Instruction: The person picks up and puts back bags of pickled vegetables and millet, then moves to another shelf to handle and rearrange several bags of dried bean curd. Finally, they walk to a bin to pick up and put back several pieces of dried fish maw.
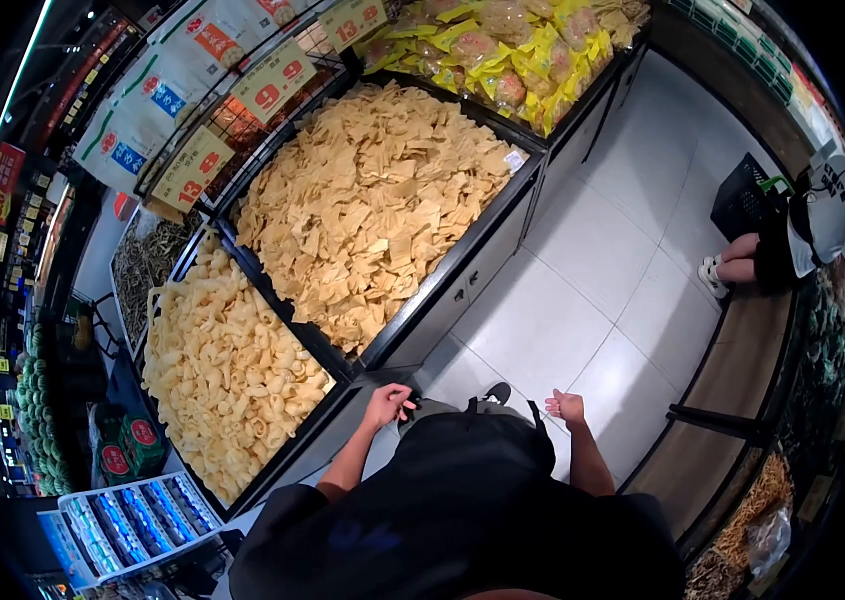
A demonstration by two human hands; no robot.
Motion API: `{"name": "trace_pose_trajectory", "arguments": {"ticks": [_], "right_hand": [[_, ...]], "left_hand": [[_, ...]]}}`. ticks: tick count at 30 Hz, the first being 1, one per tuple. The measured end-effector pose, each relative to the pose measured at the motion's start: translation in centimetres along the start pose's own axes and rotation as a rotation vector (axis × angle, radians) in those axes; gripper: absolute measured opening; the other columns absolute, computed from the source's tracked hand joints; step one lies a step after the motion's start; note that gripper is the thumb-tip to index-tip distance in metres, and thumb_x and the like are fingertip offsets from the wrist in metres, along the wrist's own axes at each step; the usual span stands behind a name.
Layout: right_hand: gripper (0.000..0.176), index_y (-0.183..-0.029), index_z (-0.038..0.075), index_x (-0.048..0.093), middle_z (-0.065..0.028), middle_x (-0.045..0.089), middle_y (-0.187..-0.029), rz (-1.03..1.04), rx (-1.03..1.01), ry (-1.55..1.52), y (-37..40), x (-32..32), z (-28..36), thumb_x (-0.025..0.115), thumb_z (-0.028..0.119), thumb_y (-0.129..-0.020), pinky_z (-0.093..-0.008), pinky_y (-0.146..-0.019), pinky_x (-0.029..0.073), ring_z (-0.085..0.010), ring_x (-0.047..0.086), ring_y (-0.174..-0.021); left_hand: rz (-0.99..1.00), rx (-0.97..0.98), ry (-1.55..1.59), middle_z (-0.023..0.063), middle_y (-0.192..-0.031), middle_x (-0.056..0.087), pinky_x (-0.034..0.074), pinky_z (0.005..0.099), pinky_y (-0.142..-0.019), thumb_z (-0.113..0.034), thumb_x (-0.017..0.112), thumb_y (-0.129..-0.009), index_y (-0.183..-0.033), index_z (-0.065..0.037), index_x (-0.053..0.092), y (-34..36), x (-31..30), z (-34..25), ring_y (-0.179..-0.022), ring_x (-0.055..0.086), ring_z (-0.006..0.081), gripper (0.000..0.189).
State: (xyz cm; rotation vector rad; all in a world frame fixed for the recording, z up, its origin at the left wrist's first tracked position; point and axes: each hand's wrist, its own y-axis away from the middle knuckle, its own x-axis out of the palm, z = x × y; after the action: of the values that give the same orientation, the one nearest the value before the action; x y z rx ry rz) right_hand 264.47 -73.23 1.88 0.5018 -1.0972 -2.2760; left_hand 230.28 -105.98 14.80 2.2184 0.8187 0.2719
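My left hand (389, 405) hangs in front of my body, near the front corner of the bins. Its fingers are loosely curled and apart, with nothing seen in them. My right hand (566, 407) is held out over the floor on the other side, fingers half bent, also holding nothing I can see. Closest to my left hand are a bin of flat, yellowish dried sheets (373, 210), which look like dried tofu skin, and a bin of pale, curled, puffed pieces (233, 370). Neither hand touches the bins.
Yellow-wrapped packages (513, 60) fill a bin farther along. Price signs (273, 80) stand behind the bins. A grey tiled floor (583, 260) runs down the aisle. Another person (813, 220) stands at right beside a black basket (746, 200). A rack of blue packets (143, 520) is at lower left.
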Motion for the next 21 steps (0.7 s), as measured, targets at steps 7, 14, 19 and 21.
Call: {"name": "trace_pose_trajectory", "arguments": {"ticks": [7, 14, 19, 21], "right_hand": [[0.027, -0.113, 0.001, 0.062, -0.0136, 0.070, -0.102, 0.095, 0.096, -0.122, -2.5, -5.1, 4.3, 0.050, 0.019, -0.097, -0.0350, -0.074, 0.056, -0.0247, 0.069, -0.084], [0.030, -0.118, -0.001, 0.058, -0.0160, 0.067, -0.111, -0.038, 0.002, -0.389, -7.2, -16.0, 16.0, 0.049, 0.018, -0.096, -0.0356, -0.081, 0.055, -0.0261, 0.067, -0.095], [0.029, -0.114, 0.000, 0.060, -0.0128, 0.068, -0.102, -0.202, -0.049, -0.354, -10.9, -25.1, 23.2, 0.051, 0.019, -0.094, -0.0317, -0.074, 0.054, -0.0204, 0.067, -0.086], [0.028, -0.112, 0.000, 0.061, -0.0132, 0.069, -0.099, -0.246, -0.009, -0.291, -11.3, -27.4, 24.7, 0.051, 0.019, -0.094, -0.0321, -0.070, 0.055, -0.0209, 0.067, -0.083]], "left_hand": [[0.104, -0.251, -0.053, 0.0066, -0.095, 0.067, 0.055, 0.0362, -0.077, 0.007, 0.051, -0.081, -0.107, -0.001, 0.066, -5.5, 1.4, 13.3, -0.091, 0.064, 0.0214, 0.031], [0.317, -0.175, -0.288, 0.0059, -0.091, 0.070, 0.052, 0.0292, -0.076, -0.004, 0.062, -0.078, -0.104, -0.001, 0.068, -22.5, 9.8, 13.9, -0.085, 0.064, 0.0162, 0.027], [0.368, -0.339, -0.221, 0.0107, -0.099, 0.069, 0.055, 0.0407, -0.076, -0.010, 0.060, -0.083, -0.113, -0.002, 0.064, -32.3, 20.3, -7.4, -0.083, 0.067, 0.0250, 0.031], [0.422, -0.248, -0.076, 0.0119, -0.100, 0.068, 0.056, 0.0446, -0.072, -0.010, 0.053, -0.088, -0.114, -0.004, 0.063, -39.6, 23.2, -11.6, -0.084, 0.068, 0.0287, 0.028]]}}
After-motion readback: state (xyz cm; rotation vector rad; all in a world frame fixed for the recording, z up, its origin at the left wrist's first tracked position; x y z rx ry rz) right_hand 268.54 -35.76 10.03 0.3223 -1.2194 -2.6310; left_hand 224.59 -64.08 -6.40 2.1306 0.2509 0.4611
